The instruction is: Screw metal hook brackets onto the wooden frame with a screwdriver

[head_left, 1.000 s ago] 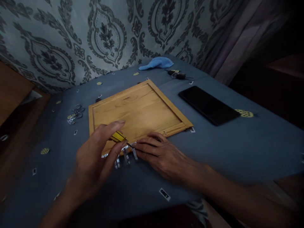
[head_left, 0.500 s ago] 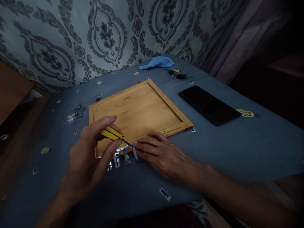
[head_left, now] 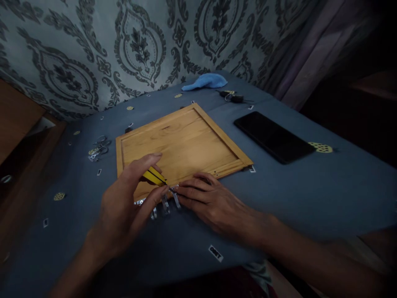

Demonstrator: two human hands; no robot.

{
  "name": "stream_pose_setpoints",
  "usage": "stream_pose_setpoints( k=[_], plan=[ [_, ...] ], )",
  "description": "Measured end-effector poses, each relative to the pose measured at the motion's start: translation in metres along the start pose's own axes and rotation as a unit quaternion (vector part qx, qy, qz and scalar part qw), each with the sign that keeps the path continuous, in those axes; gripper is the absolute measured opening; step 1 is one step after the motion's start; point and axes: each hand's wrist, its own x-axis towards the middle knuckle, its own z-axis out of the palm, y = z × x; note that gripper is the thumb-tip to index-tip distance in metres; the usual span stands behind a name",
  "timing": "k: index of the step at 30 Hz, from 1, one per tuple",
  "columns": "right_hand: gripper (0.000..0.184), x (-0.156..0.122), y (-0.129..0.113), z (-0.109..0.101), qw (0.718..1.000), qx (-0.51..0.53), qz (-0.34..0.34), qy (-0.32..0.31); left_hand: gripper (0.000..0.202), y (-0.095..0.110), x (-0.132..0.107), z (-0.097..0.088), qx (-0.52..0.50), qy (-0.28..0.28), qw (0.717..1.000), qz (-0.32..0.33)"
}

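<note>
My left hand point(head_left: 127, 198) is closed around the yellow handle of a screwdriver point(head_left: 154, 175), its shaft slanting down to the right. The tip meets the right end of a metal hook rail point(head_left: 174, 188), which lies along the near edge of a framed wooden board point(head_left: 180, 142). Several silvery hooks hang off that edge, some hidden behind my left thumb. My right hand point(head_left: 214, 203) is closed at the rail's right end, its fingertips pinching there and the hand resting against the board's edge. Whether a screw sits under the tip is too small to tell.
Loose metal rings or hooks point(head_left: 99, 148) lie left of the board. On the right is a black phone point(head_left: 274, 136); beyond it lie dark keys point(head_left: 232, 97) and a blue cloth point(head_left: 205, 81). A patterned wall point(head_left: 139, 45) closes off the back of the cloth-covered table point(head_left: 310, 194).
My left hand and the screwdriver have shifted slightly right, bringing the handle closer to the rail's right end. My right hand, the board and the rail stay in place.
</note>
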Motion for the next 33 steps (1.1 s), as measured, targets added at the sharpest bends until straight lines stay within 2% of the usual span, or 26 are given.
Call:
stream_pose_setpoints(
  k=[4,9,16,26,33],
  plan=[
    [0.028,0.0004,-0.0002,0.0001,1.0,0.002,-0.002,0.006,0.061,-0.0003,-0.0007,0.0031,-0.005,0.006,1.0,0.009],
    [0.03,0.0002,0.0,0.0001,1.0,0.003,0.0,-0.007,0.059,-0.0008,-0.0023,-0.0006,-0.06,-0.038,0.997,-0.022],
    [0.03,-0.0006,0.0003,0.0007,1.0,0.004,0.0,-0.005,0.059,-0.0001,-0.0018,-0.0065,-0.05,0.024,0.997,-0.059],
    [0.031,0.0003,-0.0009,-0.0008,1.0,0.009,0.004,-0.008,0.061,-0.0049,-0.0041,-0.0008,-0.056,-0.013,0.998,-0.024],
    [0.031,0.0004,-0.0001,-0.0006,1.0,0.003,0.001,-0.007,0.058,-0.0012,0.0019,0.0019,-0.002,0.012,1.0,0.029]
  ],
)
